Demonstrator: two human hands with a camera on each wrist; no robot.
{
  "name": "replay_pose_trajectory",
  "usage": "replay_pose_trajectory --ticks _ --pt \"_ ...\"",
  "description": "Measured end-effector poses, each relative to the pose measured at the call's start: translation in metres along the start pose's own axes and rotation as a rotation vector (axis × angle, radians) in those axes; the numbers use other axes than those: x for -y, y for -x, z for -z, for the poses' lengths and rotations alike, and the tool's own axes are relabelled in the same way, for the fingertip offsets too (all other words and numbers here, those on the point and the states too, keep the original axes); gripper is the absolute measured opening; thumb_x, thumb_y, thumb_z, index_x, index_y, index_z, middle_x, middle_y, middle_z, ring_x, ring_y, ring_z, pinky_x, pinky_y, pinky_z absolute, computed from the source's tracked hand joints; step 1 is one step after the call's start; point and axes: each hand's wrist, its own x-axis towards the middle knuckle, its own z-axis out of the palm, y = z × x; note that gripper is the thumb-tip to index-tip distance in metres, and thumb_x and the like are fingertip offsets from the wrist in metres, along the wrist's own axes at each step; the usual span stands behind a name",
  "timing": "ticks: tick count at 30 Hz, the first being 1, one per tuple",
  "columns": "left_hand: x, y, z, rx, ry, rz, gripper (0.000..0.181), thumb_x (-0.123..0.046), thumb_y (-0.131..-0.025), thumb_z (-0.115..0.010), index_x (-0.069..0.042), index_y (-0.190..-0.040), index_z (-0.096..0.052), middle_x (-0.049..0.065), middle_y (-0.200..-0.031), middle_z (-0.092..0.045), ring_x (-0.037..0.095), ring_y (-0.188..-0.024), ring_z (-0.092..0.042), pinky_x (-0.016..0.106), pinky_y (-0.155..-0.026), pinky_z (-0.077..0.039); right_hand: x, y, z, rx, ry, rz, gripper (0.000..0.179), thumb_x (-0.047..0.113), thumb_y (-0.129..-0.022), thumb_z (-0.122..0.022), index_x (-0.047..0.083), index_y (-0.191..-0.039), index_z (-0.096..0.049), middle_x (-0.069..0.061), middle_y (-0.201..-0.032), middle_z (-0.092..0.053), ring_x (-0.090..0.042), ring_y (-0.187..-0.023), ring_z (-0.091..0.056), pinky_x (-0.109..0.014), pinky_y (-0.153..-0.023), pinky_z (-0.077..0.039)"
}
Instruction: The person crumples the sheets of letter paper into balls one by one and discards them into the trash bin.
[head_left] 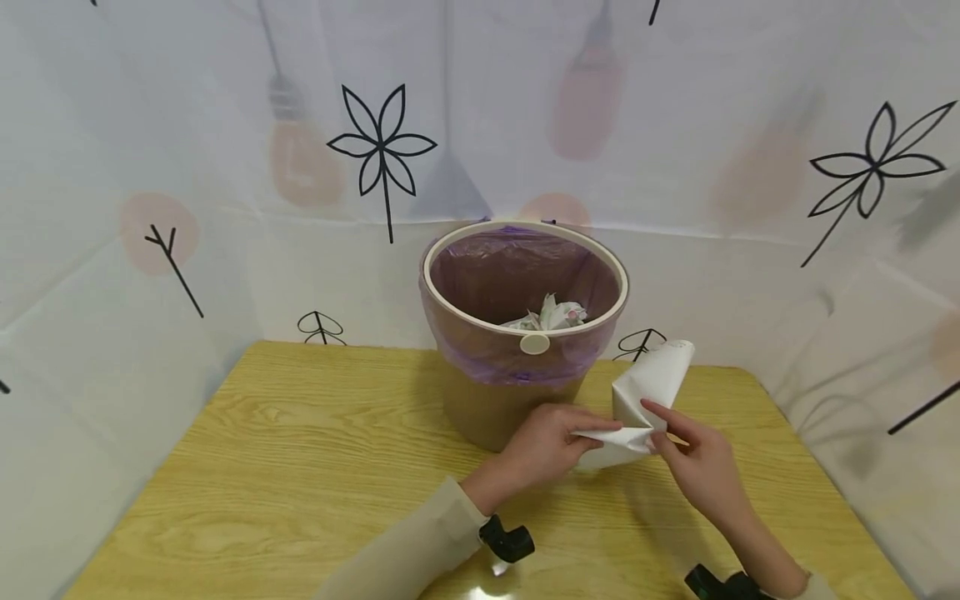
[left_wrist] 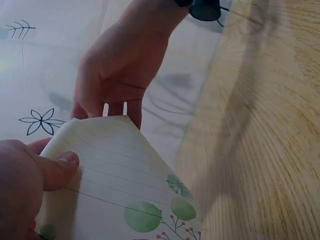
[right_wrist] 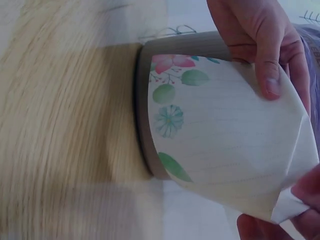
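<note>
A sheet of lined writing paper [head_left: 656, 375], printed with leaves and flowers [left_wrist: 142, 216], is bent and folded between both hands in front of the bin. My left hand [head_left: 543, 446] pinches its left part, with the thumb [left_wrist: 60, 170] lying on the lined face. At the other end, the fingers of my right hand [head_left: 701, 467] pinch a folded corner, which shows in the right wrist view beside that hand [right_wrist: 307, 207]. The paper's far end sticks up toward the back right.
A brown bin [head_left: 480, 412] with a pale rim [head_left: 431, 279] and a purple bag liner [head_left: 457, 337] stands at the back of the wooden table [head_left: 285, 475]. Crumpled paper [head_left: 558, 315] lies inside it. Patterned cloth [head_left: 225, 108] hangs behind and at the sides.
</note>
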Motion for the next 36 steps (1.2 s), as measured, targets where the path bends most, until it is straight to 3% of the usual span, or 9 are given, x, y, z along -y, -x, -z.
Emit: replay_pose_trajectory --ticks 4,6,8,11,16,22,29,36 --pt "-0.002 -0.002 -0.002 0.022 -0.012 -0.012 0.032 -0.014 -0.090 -0.074 -0.019 -0.121 -0.074 -0.006 -0.117 -0.071 -0.003 -0.107 -0.059 0.008 -0.086 -0.042 0.001 0.006 0.008 0.063 -0.013 0.034 0.039 -0.002 -0.092 -0.068 -0.002 -0.131 -0.063 -0.009 -0.123 -0.064 0.005 -0.095 -0.059 -0.019 -0.067 -0.055" --pt "-0.003 -0.003 -0.003 0.027 -0.024 -0.026 0.032 -0.013 -0.089 -0.074 -0.019 -0.121 -0.074 -0.006 -0.119 -0.070 -0.003 -0.109 -0.058 0.007 -0.087 -0.041 0.001 0.007 0.010 0.064 0.018 0.067 0.044 -0.002 -0.086 -0.075 -0.002 -0.128 -0.065 -0.007 -0.126 -0.064 0.005 -0.105 -0.059 -0.019 -0.072 -0.055" --pt "-0.003 -0.004 -0.005 0.025 -0.038 -0.038 0.032 -0.013 -0.089 -0.075 -0.018 -0.121 -0.074 -0.005 -0.122 -0.068 -0.002 -0.113 -0.057 0.007 -0.090 -0.039 0.001 0.008 0.010 0.050 0.043 0.106 0.047 -0.005 -0.079 -0.080 -0.002 -0.124 -0.068 -0.008 -0.119 -0.068 0.004 -0.101 -0.061 -0.017 -0.073 -0.054" --pt "-0.004 -0.004 -0.007 0.005 -0.042 -0.045 0.031 -0.013 -0.089 -0.075 -0.018 -0.119 -0.075 -0.004 -0.131 -0.064 0.001 -0.122 -0.053 0.008 -0.095 -0.038 0.002 0.010 0.008 0.019 0.091 0.178 0.046 -0.008 -0.073 -0.083 -0.001 -0.117 -0.072 -0.021 -0.105 -0.071 0.003 -0.090 -0.065 -0.013 -0.073 -0.052" --pt "-0.005 -0.005 -0.009 -0.035 -0.057 -0.006 0.030 -0.018 -0.092 -0.072 -0.018 -0.122 -0.073 -0.001 -0.145 -0.052 0.005 -0.130 -0.048 0.012 -0.100 -0.037 0.003 0.013 0.006 -0.023 0.147 0.279 0.049 -0.008 -0.066 -0.086 0.004 -0.113 -0.076 -0.009 -0.096 -0.074 0.007 -0.083 -0.065 -0.009 -0.069 -0.050" --pt "-0.007 -0.008 -0.010 -0.055 -0.042 0.031 0.042 -0.019 -0.092 -0.073 -0.016 -0.133 -0.064 -0.002 -0.152 -0.045 0.007 -0.138 -0.039 0.017 -0.107 -0.031 0.004 0.015 0.007 -0.014 0.186 0.402 0.061 -0.008 -0.057 -0.090 0.005 -0.114 -0.075 -0.002 -0.092 -0.075 0.008 -0.076 -0.061 -0.011 -0.060 -0.049" --pt "-0.008 -0.009 -0.011 -0.013 -0.006 0.059 0.047 -0.017 -0.092 -0.073 -0.016 -0.138 -0.060 -0.001 -0.148 -0.050 0.009 -0.137 -0.042 0.015 -0.107 -0.030 0.008 0.015 0.005 -0.036 0.176 0.351 0.082 -0.020 -0.058 -0.084 -0.002 -0.135 -0.059 -0.017 -0.093 -0.074 0.007 -0.084 -0.065 -0.010 -0.064 -0.050" --pt "-0.008 -0.007 -0.011 -0.022 0.029 0.126 0.042 -0.019 -0.093 -0.072 -0.018 -0.134 -0.064 -0.006 -0.133 -0.062 -0.002 -0.117 -0.054 0.010 -0.094 -0.039 0.013 0.014 0.005 -0.087 0.155 0.315 0.062 -0.020 -0.058 -0.085 -0.001 -0.116 -0.072 -0.013 -0.106 -0.069 0.007 -0.092 -0.060 -0.011 -0.066 -0.051"
